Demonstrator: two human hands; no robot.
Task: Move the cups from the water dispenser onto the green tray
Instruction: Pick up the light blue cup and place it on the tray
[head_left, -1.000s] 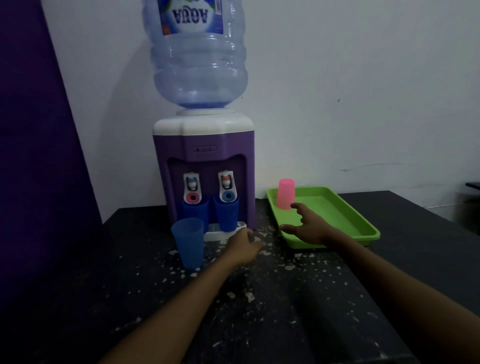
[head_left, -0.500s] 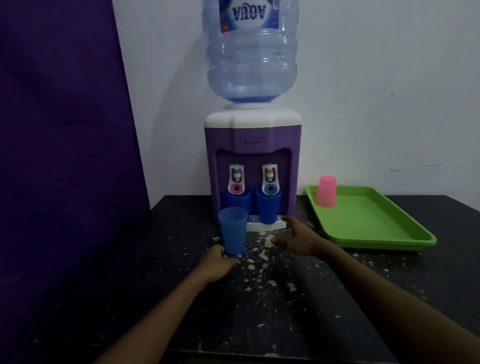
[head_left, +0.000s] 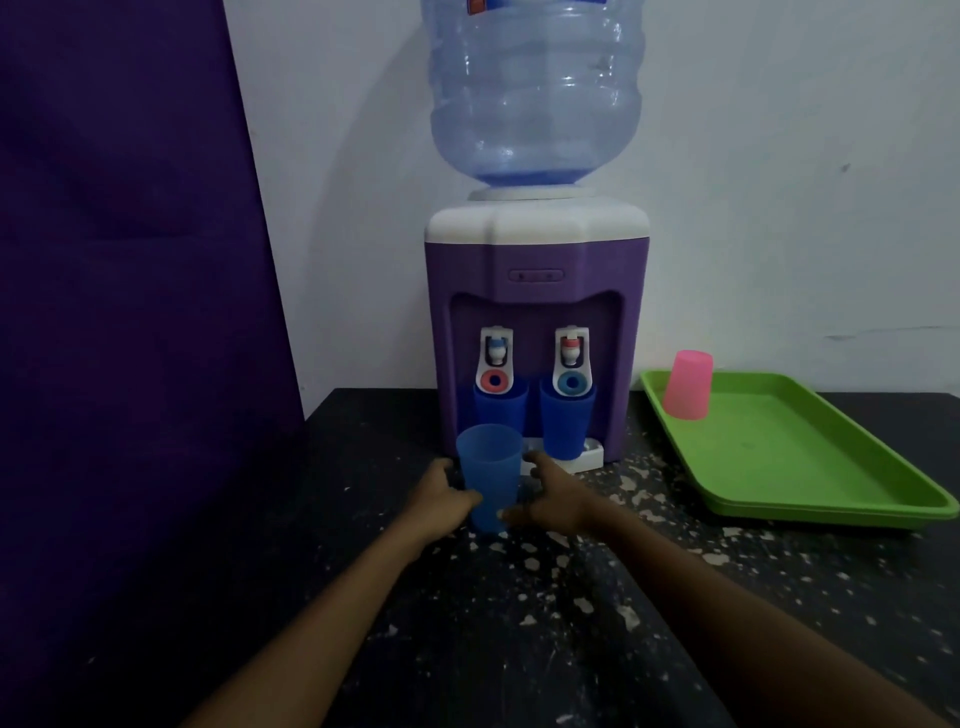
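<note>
Light blue cup (head_left: 490, 475) stands upright on table (head_left: 571, 623), near side of water dispenser (head_left: 537, 332), right between your hands. Left hand (head_left: 441, 501) curled round its left side, touching. Right hand (head_left: 553, 499) half open at right side; contact there, can't tell. Long axis vertical. Green tray (head_left: 810, 467) off right, so right hand nearer. Bottle label cropped, unreadable.

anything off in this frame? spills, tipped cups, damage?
Pink cup stands upside down on the green tray; the three blue cups sit upright. The black table is covered in pale flecks, chipped paint or residue, not clearly liquid. Nothing tipped or visibly spilled.
</note>
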